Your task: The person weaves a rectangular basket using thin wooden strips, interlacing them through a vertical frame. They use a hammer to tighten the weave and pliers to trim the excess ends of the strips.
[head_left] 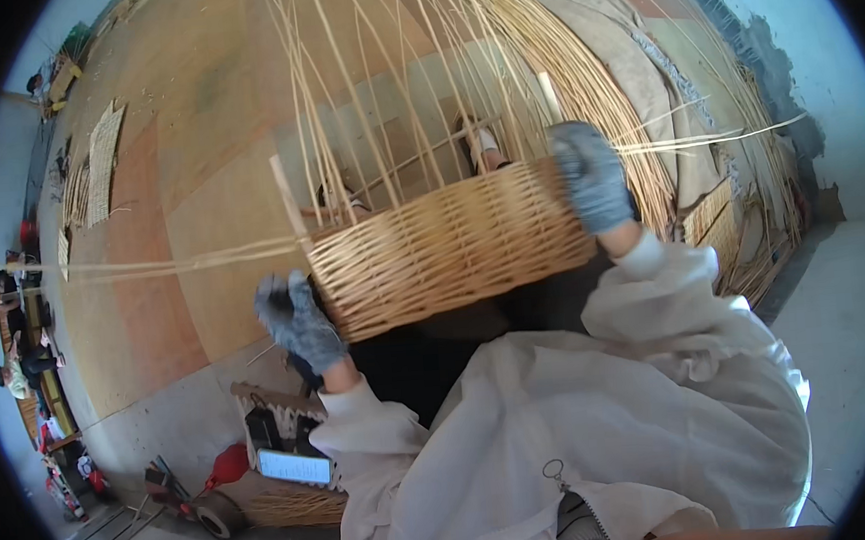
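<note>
A woven wicker panel (451,249) lies tilted across my lap, its right end higher than its left. Long upright rods (381,103) fan out from its far edge. At each end a thicker stick, such as the left stick (288,195), pokes up past the weave. My right hand (592,177), in a grey glove, is closed over the panel's right end. My left hand (301,319), gloved too, is beside the lower left corner with thumb and fingers apart. Loose weaving strands (171,260) stretch out leftward from the panel's left edge, and more strands (684,142) stick out at the right.
A thick bundle of long rods (589,68) lies on the right, by brown cloth (665,83). Boards (196,186) cover the floor ahead. Near my left forearm, a phone (294,467) rests on a white basket (288,421). Other people (24,374) sit far left.
</note>
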### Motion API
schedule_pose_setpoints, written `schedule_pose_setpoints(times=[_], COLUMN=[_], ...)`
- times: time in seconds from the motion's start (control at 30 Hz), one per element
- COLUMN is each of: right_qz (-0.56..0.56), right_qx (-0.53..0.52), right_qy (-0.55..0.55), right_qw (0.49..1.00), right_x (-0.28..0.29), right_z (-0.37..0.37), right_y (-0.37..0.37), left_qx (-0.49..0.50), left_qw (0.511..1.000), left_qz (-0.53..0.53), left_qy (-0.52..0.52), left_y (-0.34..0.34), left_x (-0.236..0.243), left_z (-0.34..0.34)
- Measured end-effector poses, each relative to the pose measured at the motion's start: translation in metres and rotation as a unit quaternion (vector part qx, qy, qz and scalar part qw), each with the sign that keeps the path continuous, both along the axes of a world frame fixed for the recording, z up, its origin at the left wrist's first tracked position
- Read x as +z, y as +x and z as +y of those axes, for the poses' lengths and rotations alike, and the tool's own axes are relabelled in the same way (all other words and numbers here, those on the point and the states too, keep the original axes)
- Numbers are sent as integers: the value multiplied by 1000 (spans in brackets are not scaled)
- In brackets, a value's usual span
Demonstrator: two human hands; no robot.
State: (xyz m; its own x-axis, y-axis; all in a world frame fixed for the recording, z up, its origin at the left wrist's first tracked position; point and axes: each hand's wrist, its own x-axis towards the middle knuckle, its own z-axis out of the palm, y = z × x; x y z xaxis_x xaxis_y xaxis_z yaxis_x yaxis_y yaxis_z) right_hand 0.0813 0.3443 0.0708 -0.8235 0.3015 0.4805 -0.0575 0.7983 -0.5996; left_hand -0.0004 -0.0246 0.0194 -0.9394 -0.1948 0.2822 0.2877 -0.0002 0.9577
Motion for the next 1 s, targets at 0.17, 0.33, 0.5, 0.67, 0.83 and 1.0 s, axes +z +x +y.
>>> schedule_pose_setpoints(times=[0.17, 0.33, 0.5, 0.67, 0.83, 1.0], right_qz=[62, -35, 5, -51, 81, 204], right_qx=[211, 263, 139, 243, 273, 270], right_qy=[-51, -47, -48, 52, 12, 23], right_qw=[974, 963, 989, 967, 959, 941], right_x=[-18, 11, 17, 27, 76, 99], right_z=[-158, -253, -313, -327, -339, -337], right_y=[-43, -53, -81, -92, -78, -56], left_qx=[-78, -9, -34, -25, -7, -3], left_qw=[990, 985, 982, 998, 998, 999], left_qz=[-117, -3, 4, -59, -51, -39], left_qy=[2, -173, -187, -8, -27, -36], left_y=[-6, -18, -6, 22, 32, 31], left_x=[-8, -43, -43, -27, -15, -13], left_z=[3, -11, -21, -13, -16, -11])
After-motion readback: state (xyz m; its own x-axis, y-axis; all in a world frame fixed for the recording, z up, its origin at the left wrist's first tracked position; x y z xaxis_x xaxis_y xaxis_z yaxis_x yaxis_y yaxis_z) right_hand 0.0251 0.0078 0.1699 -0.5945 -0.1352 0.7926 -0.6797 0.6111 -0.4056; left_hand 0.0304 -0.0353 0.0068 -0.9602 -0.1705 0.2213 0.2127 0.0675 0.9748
